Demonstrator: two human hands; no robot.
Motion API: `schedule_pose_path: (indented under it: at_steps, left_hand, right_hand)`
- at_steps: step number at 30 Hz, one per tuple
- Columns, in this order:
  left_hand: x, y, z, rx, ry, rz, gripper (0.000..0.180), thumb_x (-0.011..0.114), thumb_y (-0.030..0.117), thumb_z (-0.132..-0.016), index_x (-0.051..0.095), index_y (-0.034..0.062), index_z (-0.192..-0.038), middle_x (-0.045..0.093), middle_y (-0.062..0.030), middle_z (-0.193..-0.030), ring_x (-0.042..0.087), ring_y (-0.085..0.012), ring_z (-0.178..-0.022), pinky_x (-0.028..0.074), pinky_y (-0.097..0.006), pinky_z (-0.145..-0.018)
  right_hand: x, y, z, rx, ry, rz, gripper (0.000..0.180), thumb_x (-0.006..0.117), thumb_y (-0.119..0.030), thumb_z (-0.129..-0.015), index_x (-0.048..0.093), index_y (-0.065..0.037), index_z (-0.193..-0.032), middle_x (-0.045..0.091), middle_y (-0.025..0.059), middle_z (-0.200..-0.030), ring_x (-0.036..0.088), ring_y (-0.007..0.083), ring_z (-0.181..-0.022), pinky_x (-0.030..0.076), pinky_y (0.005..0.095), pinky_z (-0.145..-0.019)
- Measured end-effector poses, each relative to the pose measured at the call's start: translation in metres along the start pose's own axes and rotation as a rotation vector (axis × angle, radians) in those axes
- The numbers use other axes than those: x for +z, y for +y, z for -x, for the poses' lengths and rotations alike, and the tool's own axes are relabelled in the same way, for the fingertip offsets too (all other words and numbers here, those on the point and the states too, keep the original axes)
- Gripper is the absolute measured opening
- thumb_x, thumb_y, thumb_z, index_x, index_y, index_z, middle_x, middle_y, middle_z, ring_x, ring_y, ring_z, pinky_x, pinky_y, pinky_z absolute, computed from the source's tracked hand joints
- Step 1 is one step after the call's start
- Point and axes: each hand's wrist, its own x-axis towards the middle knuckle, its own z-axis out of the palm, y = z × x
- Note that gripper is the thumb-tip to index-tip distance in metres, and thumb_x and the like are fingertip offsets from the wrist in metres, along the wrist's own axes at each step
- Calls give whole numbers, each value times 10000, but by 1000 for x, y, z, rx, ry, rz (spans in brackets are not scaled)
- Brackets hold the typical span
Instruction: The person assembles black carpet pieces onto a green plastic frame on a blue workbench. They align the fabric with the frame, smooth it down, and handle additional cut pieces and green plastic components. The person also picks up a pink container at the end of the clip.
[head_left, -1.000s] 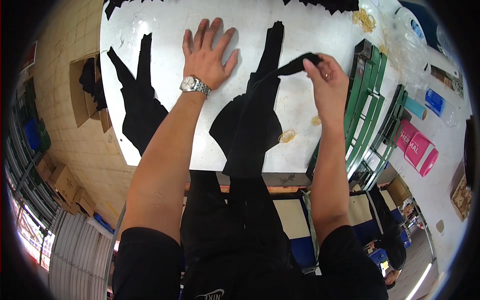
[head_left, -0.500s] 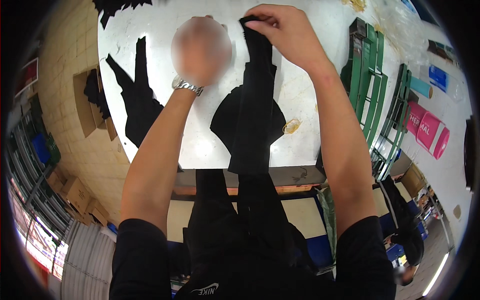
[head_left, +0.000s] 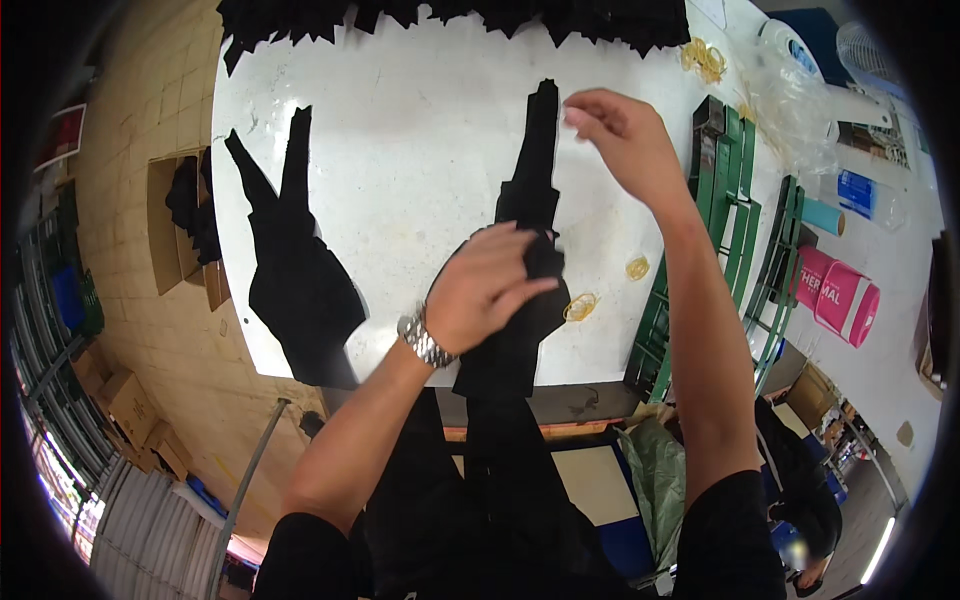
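Observation:
A long black fabric piece (head_left: 530,160) lies lengthwise on the white table, narrow at its far end and wide lower down, its near end reaching past the front edge. My left hand (head_left: 485,285), with a metal watch at the wrist, is over its wide part, fingers stretched out and slightly blurred, thumb apart. Whether it presses on the cloth is hard to see. My right hand (head_left: 625,140) hovers just right of the narrow far end, fingers loosely bent and apart, holding nothing. Another black fabric piece (head_left: 300,290) with two narrow prongs lies to the left.
A row of jagged black fabric pieces (head_left: 450,20) lies along the table's far side. Yellow rubber bands (head_left: 581,307) are at the right of the cloth. Green metal racks (head_left: 735,200), a pink bag (head_left: 838,297) and clear plastic stand farther right. A cardboard box (head_left: 175,235) sits at the left.
My right hand has let go of the narrow far end and moved right. My left hand has come from the bare tabletop back and right onto the fabric. The view has shifted, showing more of the far row.

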Motion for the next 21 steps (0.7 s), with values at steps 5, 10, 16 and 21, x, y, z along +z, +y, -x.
schedule_pose_path:
  at_steps: [5, 10, 16, 21]
  left_hand:
    - [14, 15, 42, 45, -152, -32, 432, 757, 3, -747, 725, 142, -1154, 714, -33, -1190, 563, -291, -1332, 329, -551, -1178]
    - [60, -6, 86, 103, -189, -90, 371, 739, 74, -776, 724, 171, -1134, 677, -25, -1243, 486, -288, -1398, 286, -589, -1217]
    - [77, -5, 103, 86, -149, -184, 340, 735, 84, -778, 741, 173, -1106, 678, -24, -1244, 459, -279, -1421, 262, -583, -1233]
    - [77, -12, 106, 86, -154, -160, 294, 738, 108, -783, 745, 159, -1072, 687, -23, -1212, 478, -254, -1406, 276, -552, -1236]
  right_hand:
    - [7, 40, -51, -298, 23, 256, 365, 686, -66, -925, 655, -99, -1287, 679, 129, -1074, 642, 248, -859, 533, 335, -806]
    - [5, 38, -60, -318, -42, 408, 358, 737, -76, -880, 678, -88, -1233, 618, 93, -1043, 562, 204, -799, 506, 306, -801]
    - [9, 35, -59, -277, -7, 397, 314, 752, -71, -861, 682, -51, -1167, 631, 65, -1023, 538, 162, -776, 498, 301, -783]
    - [9, 43, -57, -221, 31, 342, 308, 755, -73, -867, 667, -45, -1161, 630, 43, -1000, 535, 142, -773, 485, 288, -772]
